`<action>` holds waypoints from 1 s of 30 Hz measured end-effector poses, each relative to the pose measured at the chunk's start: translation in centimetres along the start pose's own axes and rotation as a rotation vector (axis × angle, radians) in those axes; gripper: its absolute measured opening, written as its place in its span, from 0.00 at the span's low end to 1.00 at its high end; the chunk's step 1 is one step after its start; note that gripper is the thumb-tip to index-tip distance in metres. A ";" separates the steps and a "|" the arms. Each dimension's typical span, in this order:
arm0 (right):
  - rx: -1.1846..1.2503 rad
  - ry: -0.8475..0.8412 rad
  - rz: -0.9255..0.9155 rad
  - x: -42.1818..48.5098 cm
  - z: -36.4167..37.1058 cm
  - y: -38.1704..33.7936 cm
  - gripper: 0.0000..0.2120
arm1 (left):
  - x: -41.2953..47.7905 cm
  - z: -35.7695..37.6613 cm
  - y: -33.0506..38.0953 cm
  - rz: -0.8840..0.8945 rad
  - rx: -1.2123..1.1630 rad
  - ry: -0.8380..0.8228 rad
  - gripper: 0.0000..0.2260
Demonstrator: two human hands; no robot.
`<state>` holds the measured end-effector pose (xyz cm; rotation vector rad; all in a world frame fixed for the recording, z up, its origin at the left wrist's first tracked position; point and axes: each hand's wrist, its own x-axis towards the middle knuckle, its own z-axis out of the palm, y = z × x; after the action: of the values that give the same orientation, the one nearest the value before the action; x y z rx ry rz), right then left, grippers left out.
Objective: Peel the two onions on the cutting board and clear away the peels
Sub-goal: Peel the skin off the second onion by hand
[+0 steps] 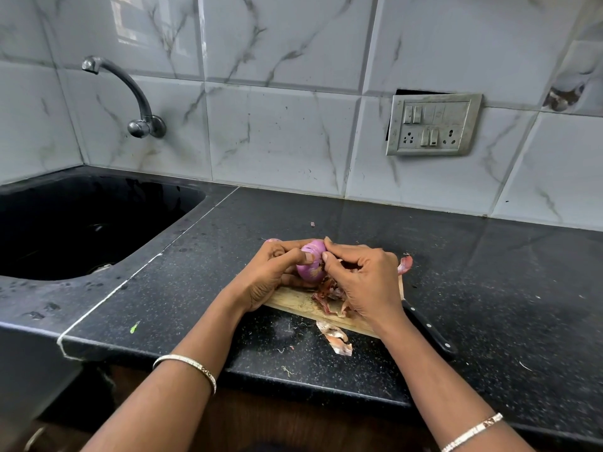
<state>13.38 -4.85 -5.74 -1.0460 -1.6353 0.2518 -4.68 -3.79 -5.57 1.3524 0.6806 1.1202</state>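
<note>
Onion (311, 261) gripped by left hand (270, 275), right hand (362, 282) fingertips pinching its skin

Black sink (98, 203) sat on the left with a curved tap (132, 89) above. Grubby switch panel (432, 123) with 2 sockets was on the marble tiles (280, 132), and a black-handled knife (430, 329) lay on the speckled counter (505, 288).

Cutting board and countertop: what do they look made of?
Cutting board: looks like pale, unfinished wood, with faint grain and a matte, scuffed face. Countertop: probably polished black granite or similar stone, judging by the fine pale speckles and a glossy sheen that mirrors the wall tiles.
</note>
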 end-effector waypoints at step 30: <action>-0.060 -0.020 -0.007 0.0 -0.1 -0.1 0.10 | 0.1 -0.2 -0.2 -0.010 0.009 0.009 0.15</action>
<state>13.41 -4.94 -5.67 -1.0864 -1.6734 0.2101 -4.77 -3.57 -5.72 1.3505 0.6994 1.1170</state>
